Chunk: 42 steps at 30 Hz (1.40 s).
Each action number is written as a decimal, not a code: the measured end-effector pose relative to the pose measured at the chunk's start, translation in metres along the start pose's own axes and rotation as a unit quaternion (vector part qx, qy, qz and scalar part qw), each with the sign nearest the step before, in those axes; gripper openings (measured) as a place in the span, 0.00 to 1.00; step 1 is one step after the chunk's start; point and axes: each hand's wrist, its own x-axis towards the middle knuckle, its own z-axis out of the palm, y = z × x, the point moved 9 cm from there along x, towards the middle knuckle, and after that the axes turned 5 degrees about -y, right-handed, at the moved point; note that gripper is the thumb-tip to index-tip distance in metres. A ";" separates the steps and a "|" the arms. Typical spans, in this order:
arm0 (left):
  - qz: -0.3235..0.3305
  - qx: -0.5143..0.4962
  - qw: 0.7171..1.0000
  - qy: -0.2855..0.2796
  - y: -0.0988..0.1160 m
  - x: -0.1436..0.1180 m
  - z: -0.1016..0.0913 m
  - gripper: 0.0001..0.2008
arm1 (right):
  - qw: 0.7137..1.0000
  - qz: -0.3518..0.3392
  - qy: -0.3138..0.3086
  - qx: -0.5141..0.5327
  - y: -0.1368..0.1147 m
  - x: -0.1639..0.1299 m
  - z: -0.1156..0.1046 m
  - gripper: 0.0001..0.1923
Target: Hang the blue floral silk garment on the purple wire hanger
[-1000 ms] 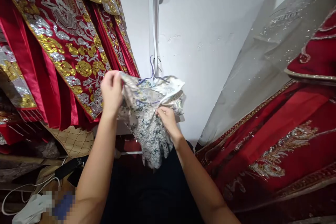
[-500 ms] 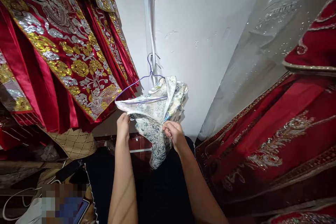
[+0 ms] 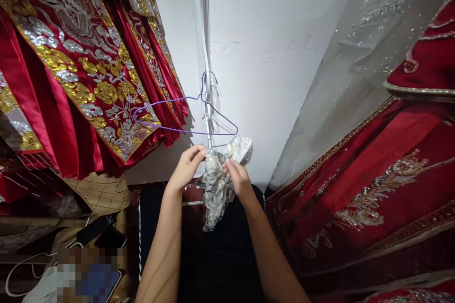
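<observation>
A pale floral garment [image 3: 216,189] hangs bunched between my hands, its lower end dangling in front of my dark clothing. My left hand [image 3: 188,163] pinches its upper left edge. On the other side, my right hand [image 3: 237,175] has its fingers closed on the cloth. Just above, a bare purple wire hanger [image 3: 177,130] hangs by its hook from a white upright strip [image 3: 205,33] on the wall. The garment's top lies close beneath the hanger's right corner; whether they touch, I cannot tell.
Red costumes with gold and silver sequins [image 3: 106,92] hang at the left. To the right are a sheer glittering white fabric [image 3: 330,71] and a red beaded gown [image 3: 362,184]. A phone [image 3: 112,239] and white cable [image 3: 10,274] lie at lower left.
The floral garment has come off the purple hanger and is now gathered lower. My left hand has moved right, toward my right hand. The hanger has swung and hangs bare.
</observation>
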 end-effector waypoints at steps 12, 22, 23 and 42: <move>0.003 0.120 0.992 -0.027 0.003 -0.005 -0.011 0.21 | 0.919 0.013 -0.392 0.036 -0.058 0.009 0.087 0.25; -0.150 0.438 0.869 -0.176 -0.050 -0.034 -0.073 0.12 | 0.978 -0.158 -0.037 -0.133 -0.098 0.131 0.000 0.20; -0.167 0.461 0.852 -0.183 -0.052 -0.035 -0.082 0.12 | 0.977 -0.144 -0.027 -0.157 -0.090 0.134 -0.004 0.18; -0.037 0.507 0.861 0.009 0.064 -0.015 -0.129 0.22 | 0.974 -0.129 0.012 -0.187 -0.099 0.111 -0.030 0.10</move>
